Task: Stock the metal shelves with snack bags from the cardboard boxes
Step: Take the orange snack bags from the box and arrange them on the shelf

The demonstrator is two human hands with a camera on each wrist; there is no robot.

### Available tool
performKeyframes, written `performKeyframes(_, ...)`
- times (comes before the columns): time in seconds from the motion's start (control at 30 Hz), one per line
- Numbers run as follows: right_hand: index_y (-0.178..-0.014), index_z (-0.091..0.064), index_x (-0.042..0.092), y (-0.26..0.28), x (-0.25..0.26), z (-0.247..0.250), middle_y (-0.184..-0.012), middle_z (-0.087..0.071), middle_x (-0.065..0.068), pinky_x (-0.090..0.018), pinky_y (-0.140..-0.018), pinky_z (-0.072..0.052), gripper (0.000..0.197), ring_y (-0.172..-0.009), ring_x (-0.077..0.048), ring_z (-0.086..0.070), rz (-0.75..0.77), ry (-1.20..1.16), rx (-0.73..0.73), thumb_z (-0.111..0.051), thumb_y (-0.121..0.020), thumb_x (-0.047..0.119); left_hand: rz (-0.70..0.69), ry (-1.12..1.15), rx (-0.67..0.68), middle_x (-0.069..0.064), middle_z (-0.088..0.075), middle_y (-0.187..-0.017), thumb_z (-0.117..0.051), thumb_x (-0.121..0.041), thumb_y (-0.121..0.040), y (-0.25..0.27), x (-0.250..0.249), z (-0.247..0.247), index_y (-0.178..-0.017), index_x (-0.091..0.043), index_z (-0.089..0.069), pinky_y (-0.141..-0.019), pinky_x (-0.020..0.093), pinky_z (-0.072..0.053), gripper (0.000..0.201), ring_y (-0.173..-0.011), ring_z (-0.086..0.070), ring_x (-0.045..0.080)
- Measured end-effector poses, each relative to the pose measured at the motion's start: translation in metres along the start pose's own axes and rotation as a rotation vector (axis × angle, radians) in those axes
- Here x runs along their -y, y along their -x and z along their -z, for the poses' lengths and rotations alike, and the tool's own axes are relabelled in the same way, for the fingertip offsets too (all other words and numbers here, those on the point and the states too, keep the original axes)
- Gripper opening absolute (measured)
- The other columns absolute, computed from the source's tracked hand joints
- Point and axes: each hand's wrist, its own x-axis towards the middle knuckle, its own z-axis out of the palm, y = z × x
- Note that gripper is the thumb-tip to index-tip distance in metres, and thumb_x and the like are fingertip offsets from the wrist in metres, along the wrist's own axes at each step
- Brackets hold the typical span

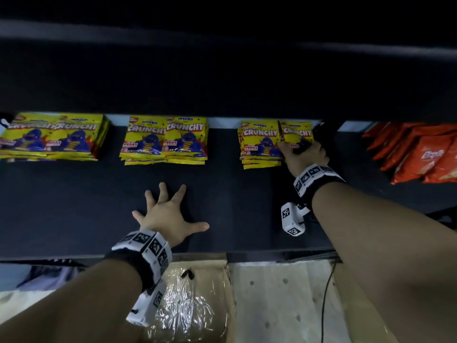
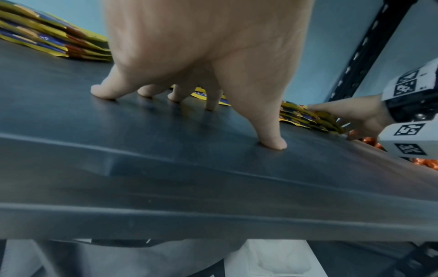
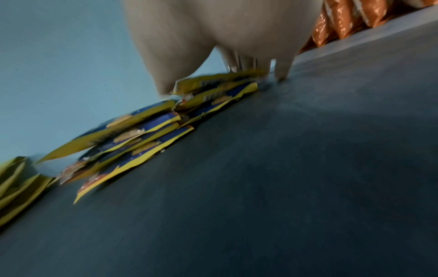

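hands on dark shelf, right one at the yellow bags

shelf point(image 1: 222, 206) of dark metal carries three groups of yellow snack bags along its back edge: a left pile point(image 1: 53, 137), a middle pile point(image 1: 164, 141) and a right pile point(image 1: 262, 144), each two stacks side by side. orange bags point(image 1: 420, 154) lie at the far right, well apart from the yellow ones.

the right hand point(image 1: 305, 153) reaches to the right-hand stack of the right pile. its thumb lies on top of a yellow bag point(image 1: 296, 134) and its fingers go down beside and under the bag's edge, so the hand pinches that bag; the right wrist view is blurred, but it shows the thumb on the top bag and a fingertip touching the shelf just beside the stack.

the left hand point(image 1: 170, 215) is spread wide with straight fingers, holding nothing; its fingertips point(image 2: 104, 92) and thumb press on bare shelf, in front of the middle pile and apart from it.

below the shelf's front edge a cardboard box point(image 1: 193, 293) stands with crinkled clear plastic inside.
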Motion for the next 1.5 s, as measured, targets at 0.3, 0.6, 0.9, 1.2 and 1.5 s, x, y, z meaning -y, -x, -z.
performKeyframes(0.3,-0.160,-0.022,0.011,0.030,0.031,-0.007,-0.162,-0.024,-0.020,-0.061,-0.113,-0.030,0.131,-0.148,-0.041,-0.024,-0.019,0.064,0.091,-0.059,-0.066,0.094,-0.063,0.023,-0.129,-0.001,-0.003,-0.171,-0.064,-0.090,-0.064,0.006,0.012,0.001,-0.159,-0.048,-0.010,-0.120,0.065,-0.021,0.116,-0.157,-0.004,0.033)
performKeyframes(0.6,-0.163,-0.016,0.023,0.062,0.062,-0.041,-0.164,-0.021,-0.017,-0.062,-0.114,-0.029,0.134,-0.148,-0.043,-0.022,0.060,0.093,0.143,-0.046,-0.061,0.103,0.073,0.306,-0.708,0.020,-0.043,-0.136,-0.076,-0.066,-0.076,-0.023,0.122,0.066,-0.136,-0.013,-0.045,-0.102,0.055,-0.041,0.086,-0.127,-0.039,0.041)
performKeyframes(0.9,-0.130,-0.058,0.015,0.150,0.068,-0.076,-0.137,-0.049,-0.019,-0.056,-0.098,-0.037,0.076,-0.124,-0.040,-0.041,0.533,0.047,-0.257,-0.058,-0.086,0.077,0.425,0.399,-0.743,0.022,-0.023,-0.162,-0.045,-0.086,-0.072,-0.124,0.246,0.164,-0.152,-0.039,-0.028,-0.119,0.062,-0.021,0.095,-0.149,-0.023,0.043)
performKeyframes(1.2,-0.116,-0.066,0.018,0.190,0.087,-0.117,-0.128,-0.055,-0.009,-0.049,-0.091,-0.041,0.068,-0.117,-0.035,-0.046,0.616,-0.019,-0.213,-0.056,-0.083,0.077,0.235,0.492,-0.497,0.014,-0.052,-0.149,-0.050,-0.093,-0.058,-0.168,0.278,0.169,-0.155,-0.041,-0.033,-0.114,0.048,-0.042,0.112,-0.134,-0.051,0.041)
performKeyframes(1.5,-0.128,-0.060,0.019,0.208,0.098,-0.100,-0.128,-0.057,-0.002,-0.046,-0.100,-0.046,0.056,-0.123,-0.026,-0.047,0.579,-0.064,0.042,-0.064,-0.091,0.060,0.254,0.232,-0.509,0.018,-0.022,-0.166,-0.046,-0.095,-0.070,-0.127,0.223,0.162,-0.161,-0.028,-0.019,-0.120,0.065,-0.016,0.116,-0.153,-0.019,0.040)
